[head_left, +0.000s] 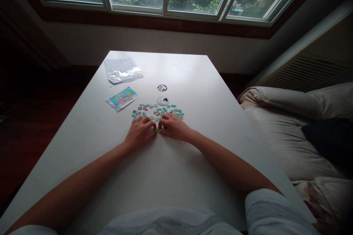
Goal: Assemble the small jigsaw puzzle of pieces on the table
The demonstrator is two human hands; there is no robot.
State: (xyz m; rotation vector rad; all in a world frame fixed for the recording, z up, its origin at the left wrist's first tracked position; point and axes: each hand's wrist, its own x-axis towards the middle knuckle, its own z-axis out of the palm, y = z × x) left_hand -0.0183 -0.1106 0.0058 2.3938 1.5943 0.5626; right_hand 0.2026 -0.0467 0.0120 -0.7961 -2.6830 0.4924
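**Puzzle pieces at and beyond the fingertips, white table**

Nearest, your left hand and right hand meet with fingers curled at a few pieces; whether either grips one cannot be told. Uneven finger pressure could part or flip these, and your knuckles could scatter the loose pieces just beyond. Next, a round item lies close behind the pieces, limiting room; a second disc lies farther. Left of these, a picture card precedes a clear bag.
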